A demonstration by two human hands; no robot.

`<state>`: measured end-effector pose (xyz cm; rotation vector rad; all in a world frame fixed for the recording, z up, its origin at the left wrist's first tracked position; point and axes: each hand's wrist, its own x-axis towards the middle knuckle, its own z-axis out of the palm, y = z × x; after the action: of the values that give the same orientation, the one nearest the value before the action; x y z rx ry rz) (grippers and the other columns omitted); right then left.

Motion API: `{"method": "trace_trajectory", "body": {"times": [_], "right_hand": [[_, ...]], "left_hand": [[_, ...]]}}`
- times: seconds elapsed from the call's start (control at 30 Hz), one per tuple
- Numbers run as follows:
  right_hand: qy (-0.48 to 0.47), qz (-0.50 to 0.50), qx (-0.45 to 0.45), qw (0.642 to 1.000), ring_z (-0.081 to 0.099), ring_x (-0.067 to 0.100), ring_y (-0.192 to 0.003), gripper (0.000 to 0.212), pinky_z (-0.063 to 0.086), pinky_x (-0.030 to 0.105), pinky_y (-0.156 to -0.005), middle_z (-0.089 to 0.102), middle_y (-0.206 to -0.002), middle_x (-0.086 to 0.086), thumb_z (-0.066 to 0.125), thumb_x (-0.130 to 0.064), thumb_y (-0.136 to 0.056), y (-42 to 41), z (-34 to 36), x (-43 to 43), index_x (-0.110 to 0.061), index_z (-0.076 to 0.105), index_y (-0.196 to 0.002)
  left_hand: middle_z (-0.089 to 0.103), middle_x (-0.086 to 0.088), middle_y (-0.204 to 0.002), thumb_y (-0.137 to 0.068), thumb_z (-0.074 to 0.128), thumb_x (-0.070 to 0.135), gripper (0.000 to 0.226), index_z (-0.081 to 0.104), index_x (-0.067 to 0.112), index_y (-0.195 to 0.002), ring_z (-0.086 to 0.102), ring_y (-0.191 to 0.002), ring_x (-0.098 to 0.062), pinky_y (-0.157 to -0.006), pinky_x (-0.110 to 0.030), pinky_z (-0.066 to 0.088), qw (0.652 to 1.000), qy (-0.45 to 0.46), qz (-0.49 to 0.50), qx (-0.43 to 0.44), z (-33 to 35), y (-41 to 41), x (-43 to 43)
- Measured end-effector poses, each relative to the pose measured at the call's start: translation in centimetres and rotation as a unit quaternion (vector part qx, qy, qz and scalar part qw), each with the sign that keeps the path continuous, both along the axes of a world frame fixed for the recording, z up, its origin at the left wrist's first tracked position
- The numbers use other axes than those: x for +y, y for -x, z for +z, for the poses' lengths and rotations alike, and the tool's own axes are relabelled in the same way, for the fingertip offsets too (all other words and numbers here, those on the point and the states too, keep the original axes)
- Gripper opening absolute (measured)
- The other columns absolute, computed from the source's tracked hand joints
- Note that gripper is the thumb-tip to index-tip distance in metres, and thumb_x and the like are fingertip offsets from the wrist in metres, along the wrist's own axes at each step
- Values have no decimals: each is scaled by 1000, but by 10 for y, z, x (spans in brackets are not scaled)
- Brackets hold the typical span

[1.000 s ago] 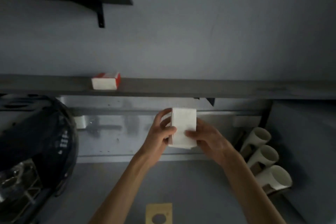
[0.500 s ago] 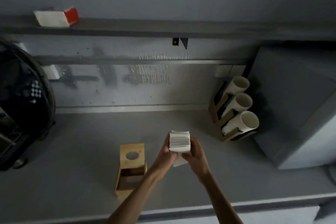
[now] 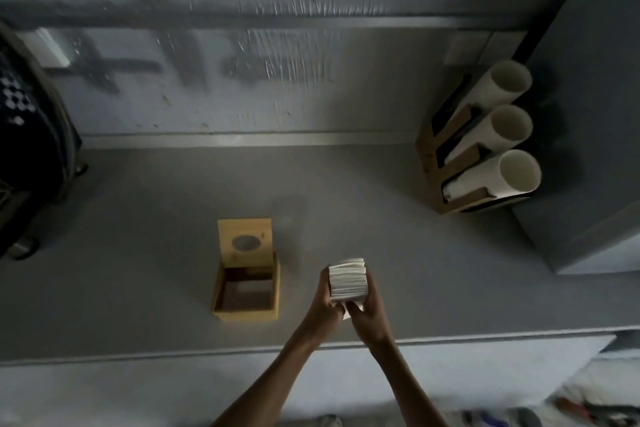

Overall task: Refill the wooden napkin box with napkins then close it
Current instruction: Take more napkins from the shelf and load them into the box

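Note:
The wooden napkin box (image 3: 246, 314) stands on the grey counter, left of my hands. Its lid (image 3: 245, 242), with a round hole in it, is swung up and back, and the inside looks empty. A thick stack of white napkins (image 3: 347, 278) is held above the counter, to the right of the box. My left hand (image 3: 325, 305) grips the stack's left side and my right hand (image 3: 369, 312) grips its right side and bottom. The stack's folded edges face up toward me.
A wooden rack with three rows of white paper cups (image 3: 491, 135) leans at the right, next to a grey cabinet (image 3: 588, 149). A dark rounded appliance (image 3: 31, 135) fills the left edge. The counter's front edge (image 3: 173, 354) runs just below the box.
My hands have brought the napkin stack down from shelf height to just over the counter beside the open box. My view has tilted down, so the shelf with the red-and-white pack is out of sight.

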<state>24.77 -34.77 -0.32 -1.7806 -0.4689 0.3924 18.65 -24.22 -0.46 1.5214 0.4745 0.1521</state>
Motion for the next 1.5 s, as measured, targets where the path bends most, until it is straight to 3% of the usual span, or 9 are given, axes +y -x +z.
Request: {"method": "trace_trajectory", "body": {"times": [0.17, 0.3, 0.5, 0.67, 0.87, 1.0, 1.13, 1.27, 1.5], "right_hand": [[18, 6, 45, 999, 59, 8, -118, 65, 47, 22, -99, 60, -126, 5, 55, 24, -80, 18, -35, -4, 2, 37, -139], [18, 8, 53, 998, 55, -7, -119, 66, 41, 10, -99, 56, -128, -13, 55, 10, -81, 24, -40, -4, 2, 31, -142], [28, -5, 59, 998, 62, 17, -113, 52, 51, 40, -99, 64, -120, 7, 56, 16, -83, 18, -42, -7, -3, 47, -131], [15, -25, 83, 996, 46, 7, -133, 77, 41, 24, -107, 46, -144, 2, 64, 18, -80, 1, -33, -24, -13, 31, -143], [106, -1, 65, 992, 6, 6, -149, 97, 14, 30, -121, -2, -160, -14, 61, 4, -87, 9, -35, -43, -30, -5, -150], [167, 51, -10, 985, 4, 4, -149, 94, 15, 23, -120, 3, -162, -9, 59, 5, -86, 10, -40, -37, -35, 4, -150], [183, 47, -15, 982, 37, 12, -139, 76, 27, 9, -110, 40, -149, -6, 62, 5, -83, 5, -39, -37, -33, 33, -142], [177, 56, 0, 983, 38, 8, -134, 79, 20, -4, -104, 41, -146, -6, 64, 4, -82, 4, -41, -38, -23, 29, -148], [164, 37, 34, 985, 27, 14, -144, 89, 24, 30, -118, 27, -157, -1, 67, 3, -82, 9, -41, -32, -21, 16, -152]], "left_hand": [[57, -8, -131, -85, 58, -6, 65, 31, 11, -142, 59, -118, -7, -94, -17, 50, 999, -8, 4, 33, -46, 14, 0], [61, 4, -127, -89, 61, 12, 58, 36, 27, -140, 60, -119, -14, -96, -29, 54, 999, -13, 35, 21, -57, 21, -2], [59, 1, -120, -90, 65, 25, 43, 44, 27, -128, 58, -119, -18, -95, -29, 54, 991, -127, -1, -31, -43, 16, -1], [58, -6, -122, -84, 67, 23, 44, 52, 15, -125, 51, -115, -21, -103, -45, 46, 874, -474, -103, -8, -30, 13, 19], [55, -4, -123, -76, 69, 25, 50, 52, 23, -123, 48, -119, -23, -112, -44, 35, 783, -585, -193, 93, -16, 2, 15], [46, -2, -134, -82, 65, 25, 63, 37, 29, -139, 40, -128, -22, -111, -33, 35, 811, -539, -211, 89, -29, 5, 8], [20, -1, -152, -82, 70, 23, 91, 9, 34, -149, 24, -140, -21, -113, -38, 35, 868, -429, -222, 120, -40, 10, 19], [3, 10, -155, -84, 68, 17, 99, -6, 39, -147, 22, -141, -23, -113, -36, 34, 922, -285, -202, 164, -46, 16, 26], [12, -1, -155, -87, 61, 15, 95, -9, 37, -148, 26, -139, -22, -114, -43, 37, 962, -194, -133, 142, -40, 20, 13]]}}
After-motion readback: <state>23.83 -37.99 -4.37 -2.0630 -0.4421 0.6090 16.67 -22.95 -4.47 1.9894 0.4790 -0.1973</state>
